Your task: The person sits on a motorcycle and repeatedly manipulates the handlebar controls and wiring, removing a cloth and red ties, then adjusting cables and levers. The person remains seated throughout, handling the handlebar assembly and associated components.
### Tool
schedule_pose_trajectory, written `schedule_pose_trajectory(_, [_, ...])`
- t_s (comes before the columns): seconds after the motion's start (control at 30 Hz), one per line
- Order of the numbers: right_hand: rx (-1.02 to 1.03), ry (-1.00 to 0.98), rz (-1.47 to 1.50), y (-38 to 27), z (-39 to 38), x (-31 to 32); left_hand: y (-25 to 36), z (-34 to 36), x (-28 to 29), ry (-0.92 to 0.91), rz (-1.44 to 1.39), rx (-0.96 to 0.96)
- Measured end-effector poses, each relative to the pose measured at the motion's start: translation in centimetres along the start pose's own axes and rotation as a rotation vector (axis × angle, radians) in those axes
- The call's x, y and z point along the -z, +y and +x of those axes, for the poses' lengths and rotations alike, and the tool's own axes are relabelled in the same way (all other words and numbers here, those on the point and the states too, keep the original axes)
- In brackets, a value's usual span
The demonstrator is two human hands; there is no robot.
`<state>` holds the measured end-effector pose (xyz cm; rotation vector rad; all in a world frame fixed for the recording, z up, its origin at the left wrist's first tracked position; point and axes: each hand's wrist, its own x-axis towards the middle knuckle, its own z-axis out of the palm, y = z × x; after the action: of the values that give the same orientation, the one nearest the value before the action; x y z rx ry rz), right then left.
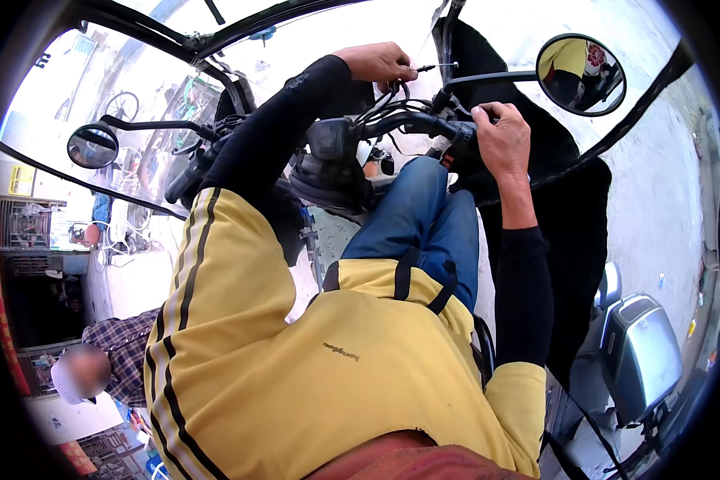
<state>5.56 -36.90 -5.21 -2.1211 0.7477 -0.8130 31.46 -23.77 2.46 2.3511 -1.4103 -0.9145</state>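
My left hand (378,64) is closed in a pinch over the middle of the handlebar (408,120). Between its fingertips is a thin black control cable (430,68), whose bare metal end points right. Close to the right end of the handlebar, beside the black switch housing (462,134), my right hand (506,138) is raised with thumb and fingertips pressed together. Whatever it may hold is too small to make out. Several black cables (388,104) loop around the bar below my left hand.
Round mirrors stand out at the left (93,146) and right (582,74). A black frame with a clear windscreen (156,96) arches ahead. Black fabric (568,264) hangs at the right, by another vehicle's silver-grey box (642,352). A person in a checked shirt (128,352) is at the lower left.
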Motion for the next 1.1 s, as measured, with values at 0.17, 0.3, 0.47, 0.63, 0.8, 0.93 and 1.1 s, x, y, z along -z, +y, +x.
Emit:
schedule_pose_trajectory(0.17, [0.015,0.029,-0.063,0.3,-0.8,-0.3,0.6,-0.6,-0.7,0.052,-0.273,-0.004])
schedule_pose_trajectory(0.3, [0.043,0.022,-0.112,0.4,-0.7,-0.3,0.6,-2.3,-1.8,0.069,-0.535,-0.127])
schedule_pose_trajectory(0.47, [0.024,-0.117,-0.075,-1.0,0.5,-0.2,-1.1,-3.7,-1.9,0.033,-0.477,-0.154])
schedule_pose_trajectory(0.63, [0.036,-0.24,-0.105,-1.5,1.3,-0.2,-1.9,-3.5,-2.3,0.03,0.011,-0.196])
schedule_pose_trajectory(0.8, [0.013,-0.256,-0.056,-1.2,1.3,-0.2,-4.4,-3.2,-2.3,0.08,-0.022,-0.209])
schedule_pose_trajectory(0.93, [0.047,-0.159,-0.048,-0.7,0.5,-0.3,-3.8,-4.1,-3.2,0.215,0.121,-0.311])
schedule_pose_trajectory(1.1, [0.062,-0.138,0.022,-0.7,0.2,-0.4,-4.2,-5.6,-3.8,0.345,0.28,-0.369])
